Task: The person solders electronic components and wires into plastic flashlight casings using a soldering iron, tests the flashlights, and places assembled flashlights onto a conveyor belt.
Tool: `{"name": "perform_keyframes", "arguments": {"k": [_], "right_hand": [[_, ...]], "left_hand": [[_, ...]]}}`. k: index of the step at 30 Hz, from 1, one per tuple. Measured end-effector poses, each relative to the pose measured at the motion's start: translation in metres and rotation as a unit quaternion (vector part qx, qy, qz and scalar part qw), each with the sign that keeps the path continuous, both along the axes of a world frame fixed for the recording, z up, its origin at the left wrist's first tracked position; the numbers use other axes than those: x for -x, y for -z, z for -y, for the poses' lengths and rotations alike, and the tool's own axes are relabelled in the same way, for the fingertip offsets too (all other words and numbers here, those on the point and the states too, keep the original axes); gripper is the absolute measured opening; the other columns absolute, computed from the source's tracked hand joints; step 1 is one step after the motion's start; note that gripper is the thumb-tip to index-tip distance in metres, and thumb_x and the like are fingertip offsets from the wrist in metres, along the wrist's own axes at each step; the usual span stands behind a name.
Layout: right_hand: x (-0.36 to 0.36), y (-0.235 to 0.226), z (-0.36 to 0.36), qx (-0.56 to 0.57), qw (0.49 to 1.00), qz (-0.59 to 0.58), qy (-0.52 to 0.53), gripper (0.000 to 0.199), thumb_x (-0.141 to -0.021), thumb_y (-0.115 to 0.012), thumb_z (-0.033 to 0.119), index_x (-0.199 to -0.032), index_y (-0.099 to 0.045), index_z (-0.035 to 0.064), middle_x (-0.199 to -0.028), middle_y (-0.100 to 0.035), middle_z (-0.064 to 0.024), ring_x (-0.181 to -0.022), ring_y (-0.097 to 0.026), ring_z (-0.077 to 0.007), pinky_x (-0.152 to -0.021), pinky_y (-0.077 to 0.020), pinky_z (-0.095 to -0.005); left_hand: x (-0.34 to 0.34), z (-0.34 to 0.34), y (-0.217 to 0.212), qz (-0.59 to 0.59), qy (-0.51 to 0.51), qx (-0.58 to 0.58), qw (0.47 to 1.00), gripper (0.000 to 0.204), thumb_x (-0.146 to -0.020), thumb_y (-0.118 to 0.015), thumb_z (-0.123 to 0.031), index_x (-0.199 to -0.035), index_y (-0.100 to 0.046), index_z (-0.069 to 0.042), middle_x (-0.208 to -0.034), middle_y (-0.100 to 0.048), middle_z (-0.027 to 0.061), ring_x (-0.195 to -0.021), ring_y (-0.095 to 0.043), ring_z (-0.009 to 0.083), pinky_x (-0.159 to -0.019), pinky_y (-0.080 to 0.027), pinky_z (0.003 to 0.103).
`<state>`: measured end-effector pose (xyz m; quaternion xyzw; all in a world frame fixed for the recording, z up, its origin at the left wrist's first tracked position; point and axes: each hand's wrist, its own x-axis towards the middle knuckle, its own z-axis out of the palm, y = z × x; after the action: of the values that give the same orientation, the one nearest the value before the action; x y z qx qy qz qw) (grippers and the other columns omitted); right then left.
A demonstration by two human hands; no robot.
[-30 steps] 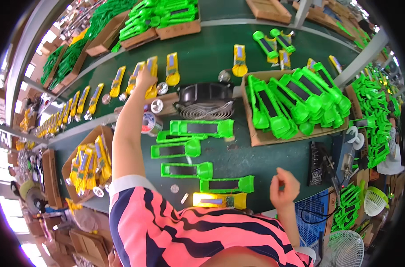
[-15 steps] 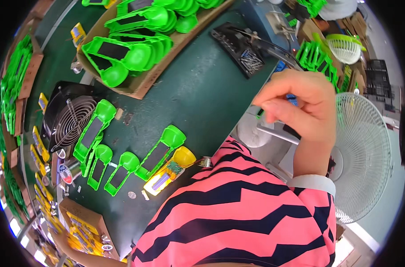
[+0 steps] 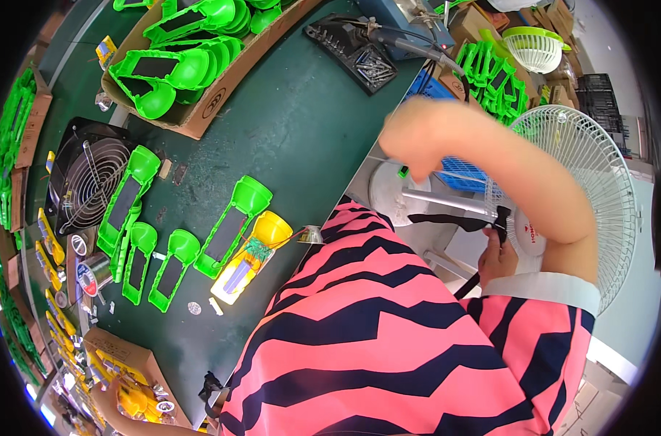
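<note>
My right hand [image 3: 415, 138] hangs in the air past the table's right edge, its curled fingers smeared by motion; I cannot tell whether it holds anything. My left hand [image 3: 104, 391] is at a cardboard box [image 3: 169, 379] of yellow housings at lower left, its fingers mostly hidden. On the table lies a yellow flashlight housing [image 3: 272, 228] with a green circuit board and thin wires, near a silver reflector cup [image 3: 311, 235]. Beside it are several green housings [image 3: 252, 195] with dark panels. Another person's hand [image 3: 497, 259] grips a black strap [image 3: 449, 218] below my right forearm.
A carton of green housings [image 3: 192, 123] stands at the back. A black tray of small metal parts [image 3: 352, 54] sits near the far edge. At left are a small black fan [image 3: 91, 174] and a solder spool [image 3: 94, 275]. A large white fan [image 3: 599, 203] stands at right.
My right hand has moved left, with its forearm now slanting across the view. Another person's hand with a black strap has come into sight beneath it. The view has shifted slightly.
</note>
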<state>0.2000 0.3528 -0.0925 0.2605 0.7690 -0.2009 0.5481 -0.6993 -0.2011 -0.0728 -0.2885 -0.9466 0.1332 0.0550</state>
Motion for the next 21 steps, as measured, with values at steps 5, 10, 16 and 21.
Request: {"name": "perform_keyframes", "arguments": {"k": [5, 10, 16, 21], "right_hand": [[-0.04, 0.033, 0.02, 0.162, 0.969, 0.16, 0.094, 0.037, -0.062, -0.066, 0.034, -0.079, -0.064, 0.0001, -0.065, -0.062, -0.0102, -0.057, -0.061, -0.0221, -0.053, -0.048, -0.0359], [-0.075, 0.04, 0.027, 0.261, 0.919, 0.207, 0.212, 0.055, -0.066, -0.063, 0.049, -0.091, -0.06, 0.0, -0.075, -0.061, -0.01, -0.056, -0.061, -0.0206, -0.054, -0.0483, -0.0315], [-0.059, 0.044, 0.035, 0.274, 0.94, 0.167, 0.114, 0.049, -0.068, -0.062, 0.05, -0.085, -0.062, 0.004, -0.077, -0.063, -0.0114, -0.062, -0.062, -0.0254, -0.055, -0.0479, -0.0357], [0.0, 0.03, 0.061, 0.07, 0.994, -0.082, -0.016, 0.025, -0.06, -0.064, 0.03, -0.082, -0.065, 0.0173, -0.074, -0.062, -0.0112, -0.069, -0.058, -0.0328, -0.059, -0.0453, -0.0419]], "left_hand": [[-0.058, -0.062, 0.023, -0.002, 0.004, 0.054, 0.999, 0.06, -0.078, -0.054, -0.041, -0.123, -0.042, -0.004, -0.104, -0.057, 0.0152, -0.091, -0.056, 0.0297, -0.076, -0.044, 0.038], [-0.364, -0.247, -0.056, -0.037, -0.017, 0.19, 0.981, 0.061, -0.082, -0.044, -0.051, -0.124, -0.042, -0.006, -0.102, -0.058, 0.0159, -0.092, -0.056, 0.0316, -0.075, -0.044, 0.039], [-0.458, -0.279, -0.069, -0.001, 0.242, -0.097, 0.965, 0.036, -0.082, -0.056, -0.019, -0.115, -0.052, -0.005, -0.102, -0.059, 0.0138, -0.091, -0.058, 0.0252, -0.076, -0.044, 0.033], [-0.549, -0.319, -0.092, 0.435, 0.332, 0.087, 0.833, 0.018, -0.06, -0.063, -0.013, -0.075, -0.056, -0.003, -0.071, -0.055, 0.0106, -0.066, -0.055, 0.0256, -0.062, -0.046, 0.035]]}}
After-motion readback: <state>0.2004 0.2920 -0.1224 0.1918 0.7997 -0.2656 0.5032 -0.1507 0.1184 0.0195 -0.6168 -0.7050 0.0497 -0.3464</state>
